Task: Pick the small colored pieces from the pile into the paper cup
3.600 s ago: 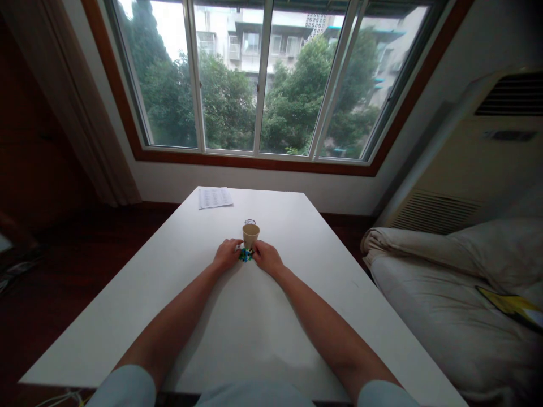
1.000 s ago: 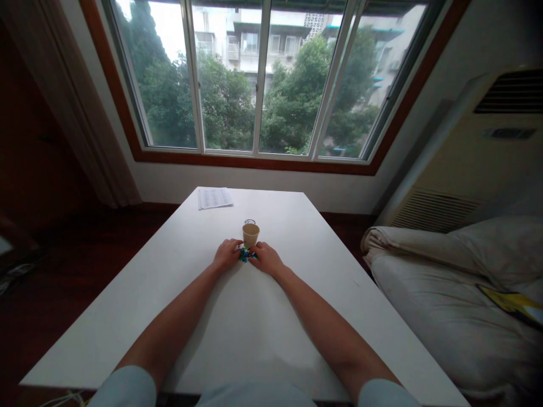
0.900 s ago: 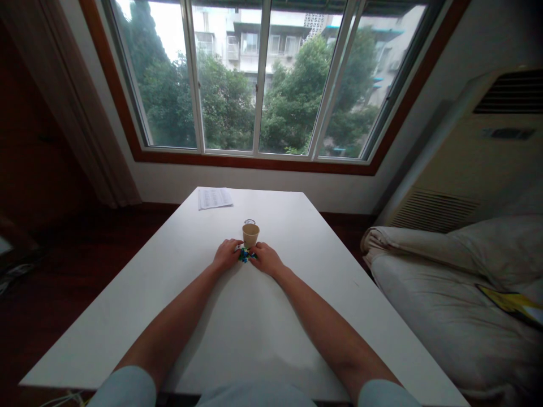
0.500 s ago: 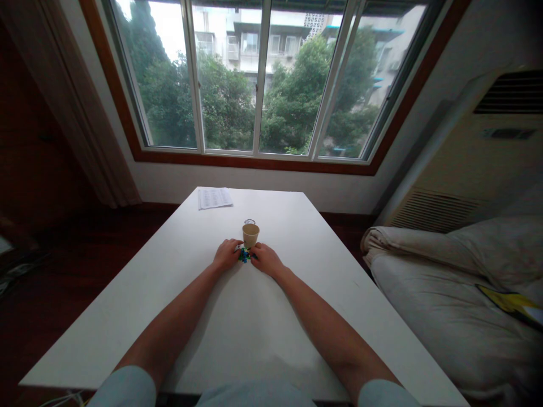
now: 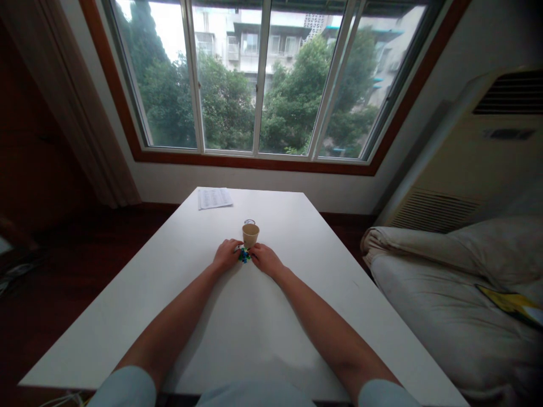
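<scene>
A small pile of blue, green and white pieces [image 5: 244, 255] lies on the white table between my two hands. The pieces are too small to name. My left hand [image 5: 227, 254] rests at the pile's left edge, its fingers bent inward and closed. From the right, my right hand [image 5: 265, 258] reaches the pile with its fingertips and thumb drawn together. What either hand pinches is hidden at this size. Just behind the pile stands an upright brown paper cup [image 5: 250, 234], close to the fingertips of both hands.
A small clear round object [image 5: 250, 221] sits behind the cup. Printed papers [image 5: 215, 198] lie at the far left of the table [image 5: 322, 316]. To the right is a sofa with a pale cover [image 5: 424, 299]; a window [image 5: 254, 85] is beyond the table.
The fingers of my right hand have shifted slightly at the pile's edge, and a few pieces lie a little differently. My left hand and the cup stay in place.
</scene>
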Available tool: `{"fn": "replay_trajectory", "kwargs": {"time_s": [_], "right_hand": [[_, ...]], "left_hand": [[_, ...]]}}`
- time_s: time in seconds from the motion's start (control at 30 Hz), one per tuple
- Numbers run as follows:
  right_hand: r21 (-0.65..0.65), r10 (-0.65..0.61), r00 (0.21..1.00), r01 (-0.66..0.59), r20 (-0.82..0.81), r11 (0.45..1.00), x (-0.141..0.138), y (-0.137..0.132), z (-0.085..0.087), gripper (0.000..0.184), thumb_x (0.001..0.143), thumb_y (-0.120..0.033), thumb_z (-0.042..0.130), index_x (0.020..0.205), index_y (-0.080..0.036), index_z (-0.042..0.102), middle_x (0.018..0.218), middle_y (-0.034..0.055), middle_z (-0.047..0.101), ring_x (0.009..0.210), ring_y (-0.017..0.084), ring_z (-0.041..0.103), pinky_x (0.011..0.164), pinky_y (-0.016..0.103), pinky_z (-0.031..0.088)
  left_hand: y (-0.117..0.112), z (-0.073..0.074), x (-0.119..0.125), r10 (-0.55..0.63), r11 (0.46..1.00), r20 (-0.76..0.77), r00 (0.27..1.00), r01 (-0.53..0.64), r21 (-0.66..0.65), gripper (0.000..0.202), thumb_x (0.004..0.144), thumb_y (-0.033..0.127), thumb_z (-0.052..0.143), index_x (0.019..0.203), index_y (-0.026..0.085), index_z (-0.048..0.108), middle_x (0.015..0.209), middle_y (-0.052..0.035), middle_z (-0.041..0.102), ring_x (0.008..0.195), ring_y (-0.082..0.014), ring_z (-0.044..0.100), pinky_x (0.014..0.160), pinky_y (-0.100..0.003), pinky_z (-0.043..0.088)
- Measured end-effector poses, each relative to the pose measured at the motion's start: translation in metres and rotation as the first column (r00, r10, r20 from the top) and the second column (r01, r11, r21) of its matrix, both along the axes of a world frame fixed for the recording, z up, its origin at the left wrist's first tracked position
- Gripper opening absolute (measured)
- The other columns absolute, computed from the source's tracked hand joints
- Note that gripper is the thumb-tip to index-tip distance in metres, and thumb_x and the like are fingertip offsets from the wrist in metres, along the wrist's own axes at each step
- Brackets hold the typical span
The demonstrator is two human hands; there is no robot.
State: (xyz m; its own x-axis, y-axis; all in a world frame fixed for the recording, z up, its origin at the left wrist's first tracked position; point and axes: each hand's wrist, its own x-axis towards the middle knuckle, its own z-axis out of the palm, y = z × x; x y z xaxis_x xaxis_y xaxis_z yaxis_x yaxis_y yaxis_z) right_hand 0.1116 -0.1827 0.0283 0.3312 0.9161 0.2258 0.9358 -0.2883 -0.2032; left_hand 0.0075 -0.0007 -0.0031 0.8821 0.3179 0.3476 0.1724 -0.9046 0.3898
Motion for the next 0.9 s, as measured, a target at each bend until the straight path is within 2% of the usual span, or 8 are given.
{"fn": "replay_trajectory", "kwargs": {"time_s": [0.13, 0.33, 0.43, 0.7, 0.9], "right_hand": [[0.010, 0.026, 0.999, -0.026, -0.020, 1.000, 0.002, 0.000, -0.001, 0.018, 0.092, -0.021, 0.056, 0.105, -0.019, 0.070, 0.111, 0.0079, 0.064, 0.104, 0.019, 0.058, 0.091, 0.027, 0.042], [-0.001, 0.023, 0.998, -0.023, -0.054, 1.000, 0.005, 0.000, -0.001, 0.022, 0.086, -0.010, 0.055, 0.099, -0.019, 0.070, 0.110, 0.0071, 0.064, 0.103, 0.018, 0.058, 0.089, 0.025, 0.042], [0.000, 0.006, 0.998, -0.006, -0.057, 1.000, 0.004, 0.000, -0.001, 0.021, 0.088, -0.011, 0.054, 0.098, -0.019, 0.070, 0.107, 0.0069, 0.064, 0.102, 0.018, 0.059, 0.088, 0.025, 0.042], [0.023, -0.020, 0.999, 0.021, -0.025, 1.000, 0.005, -0.003, -0.005, 0.026, 0.090, -0.019, 0.055, 0.113, -0.022, 0.065, 0.109, 0.0062, 0.063, 0.103, 0.018, 0.056, 0.087, 0.026, 0.041], [-0.020, 0.015, 0.997, -0.016, -0.074, 1.000, 0.017, -0.009, -0.006, 0.031, 0.081, -0.020, 0.063, 0.113, -0.021, 0.063, 0.098, 0.0038, 0.061, 0.089, 0.016, 0.056, 0.079, 0.024, 0.040]], "left_hand": [[0.001, -0.002, 0.001, -0.013, 1.000, 0.014, 1.000, 0.013, 0.002, 0.034, 0.087, 0.022, 0.056, 0.118, 0.023, 0.069, 0.120, -0.0054, 0.068, 0.108, -0.0217, 0.058, 0.098, -0.033, 0.043], [0.002, -0.003, 0.002, -0.030, 1.000, 0.033, 0.999, 0.030, 0.003, 0.031, 0.087, 0.023, 0.055, 0.115, 0.023, 0.070, 0.118, -0.0053, 0.069, 0.107, -0.0211, 0.058, 0.097, -0.033, 0.043], [0.002, -0.002, 0.002, -0.018, 1.000, 0.027, 0.999, 0.018, 0.004, 0.031, 0.087, 0.023, 0.055, 0.114, 0.024, 0.071, 0.117, -0.0053, 0.069, 0.106, -0.0209, 0.058, 0.095, -0.032, 0.043], [0.002, -0.003, 0.001, -0.023, 1.000, 0.029, 0.999, 0.023, 0.001, 0.030, 0.087, 0.022, 0.056, 0.112, 0.024, 0.072, 0.116, -0.0052, 0.070, 0.105, -0.0208, 0.059, 0.095, -0.032, 0.043], [0.001, -0.001, 0.000, -0.020, 0.999, 0.022, 1.000, 0.021, -0.035, 0.030, 0.088, 0.023, 0.056, 0.113, 0.025, 0.072, 0.116, -0.0046, 0.070, 0.108, -0.0204, 0.059, 0.095, -0.031, 0.043]]}}
